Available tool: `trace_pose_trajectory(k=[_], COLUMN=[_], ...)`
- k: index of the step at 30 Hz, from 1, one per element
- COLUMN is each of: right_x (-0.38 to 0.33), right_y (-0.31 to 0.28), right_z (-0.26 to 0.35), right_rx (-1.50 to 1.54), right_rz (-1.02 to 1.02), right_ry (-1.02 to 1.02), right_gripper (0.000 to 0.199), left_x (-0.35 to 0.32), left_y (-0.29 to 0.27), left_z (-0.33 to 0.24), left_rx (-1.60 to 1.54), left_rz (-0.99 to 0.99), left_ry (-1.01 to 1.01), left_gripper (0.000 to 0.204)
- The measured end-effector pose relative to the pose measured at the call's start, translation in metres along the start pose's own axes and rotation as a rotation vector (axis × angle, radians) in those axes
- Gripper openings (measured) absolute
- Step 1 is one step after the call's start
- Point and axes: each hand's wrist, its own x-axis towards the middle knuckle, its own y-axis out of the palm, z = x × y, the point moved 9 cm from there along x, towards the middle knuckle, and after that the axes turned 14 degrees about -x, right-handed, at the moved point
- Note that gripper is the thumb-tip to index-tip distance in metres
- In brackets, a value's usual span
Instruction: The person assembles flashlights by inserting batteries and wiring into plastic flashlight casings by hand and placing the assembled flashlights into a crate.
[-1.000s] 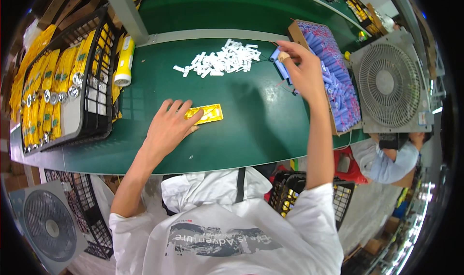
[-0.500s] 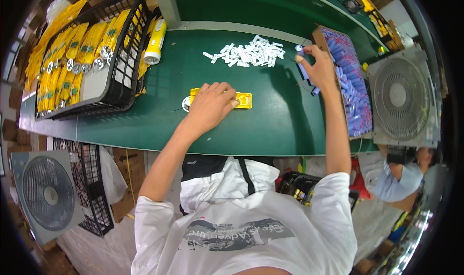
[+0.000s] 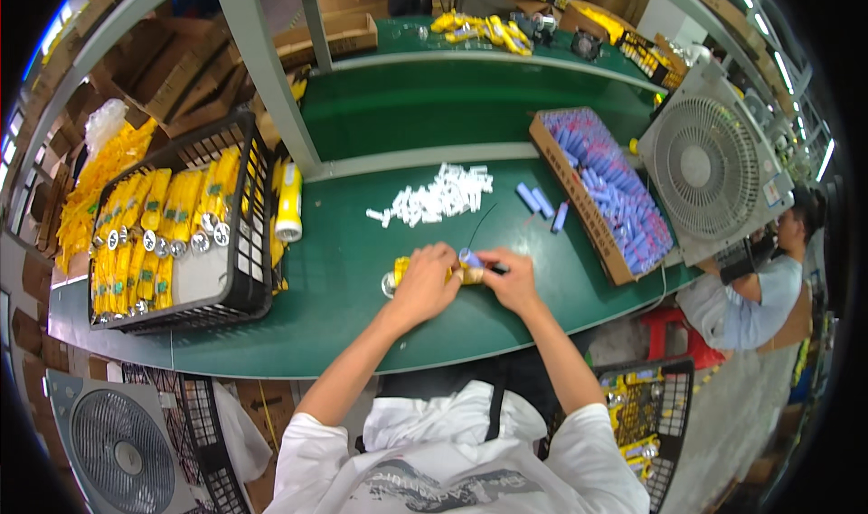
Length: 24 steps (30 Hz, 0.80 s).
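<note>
My left hand point(image 3: 423, 283) grips a yellow flashlight-like tube point(image 3: 400, 271) lying on the green table point(image 3: 353, 329). My right hand point(image 3: 508, 281) meets it at the tube's right end and holds a blue cylindrical cell point(image 3: 470, 258) there. A pile of small white pieces point(image 3: 436, 200) lies just beyond the hands. Three loose blue cells point(image 3: 541, 203) rest to the upper right of my hands.
A cardboard box of blue cells point(image 3: 604, 188) stands at the right, a white fan point(image 3: 712, 170) past it. A black wire basket point(image 3: 181, 234) of yellow tubes sits at the left, with one yellow tube point(image 3: 288, 202) beside it. A seated person point(image 3: 755, 288) is at far right.
My right hand has come back from the cell box to the yellow tube, carrying a blue cell. My left hand has closed around the tube. The view has shifted downward.
</note>
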Motion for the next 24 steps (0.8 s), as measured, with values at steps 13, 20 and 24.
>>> trace_pose_trajectory(k=[13, 20, 24], right_x=[0.009, 0.009, 0.015], right_y=[0.006, 0.008, 0.008], right_z=[0.0, 0.019, 0.025], right_rx=[0.097, -0.202, -0.144], right_rz=[0.288, 0.153, 0.196], right_ry=[0.119, -0.324, -0.335], right_gripper=[0.024, 0.033, 0.031], left_x=[-0.017, -0.014, -0.015], left_y=[-0.031, -0.025, -0.031], left_z=[0.0, 0.005, 0.007], left_rx=[-0.011, -0.026, -0.047], left_rz=[0.005, -0.001, -0.055], left_ry=[-0.041, 0.129, 0.153], left_gripper=[0.016, 0.015, 0.015])
